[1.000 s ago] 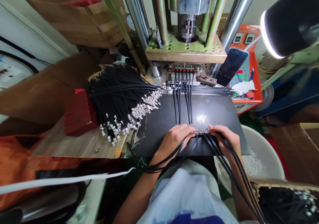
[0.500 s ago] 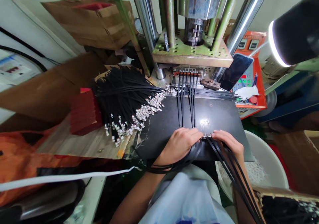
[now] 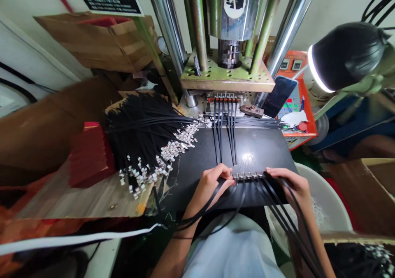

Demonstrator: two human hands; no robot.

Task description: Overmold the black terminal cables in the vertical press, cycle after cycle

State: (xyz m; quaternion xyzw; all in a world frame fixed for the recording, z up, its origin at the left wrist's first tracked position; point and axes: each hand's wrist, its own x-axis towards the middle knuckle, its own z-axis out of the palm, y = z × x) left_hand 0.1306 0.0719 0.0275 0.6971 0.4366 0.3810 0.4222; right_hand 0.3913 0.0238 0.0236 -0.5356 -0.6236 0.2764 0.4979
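A narrow metal bar (image 3: 249, 176) with a row of small silver connectors lies across the front of the black work plate (image 3: 262, 146). Black cables (image 3: 273, 202) run from it toward me, several over my right forearm. At the bar's left end, my left hand (image 3: 212, 185) pinches with thumb and forefinger; cables pass over its wrist. The fingers of my right hand (image 3: 293, 185) grip the bar's right end, its thumb mostly hidden. Beyond my hands, other black cables (image 3: 233, 138) hang from a fixture (image 3: 226, 99) under the press (image 3: 228, 74).
To the left is a big heap of black cables (image 3: 138, 123) with silver ends, beside a dark red block (image 3: 91, 156). An orange control box (image 3: 304, 105), a phone (image 3: 280, 94) and a lamp (image 3: 348, 55) stand right. A white bucket (image 3: 336, 195) sits below the plate's right side.
My left hand has slid left along the bar, uncovering more of the connector row. My right hand stays at the right end. The whole view has shifted slightly.
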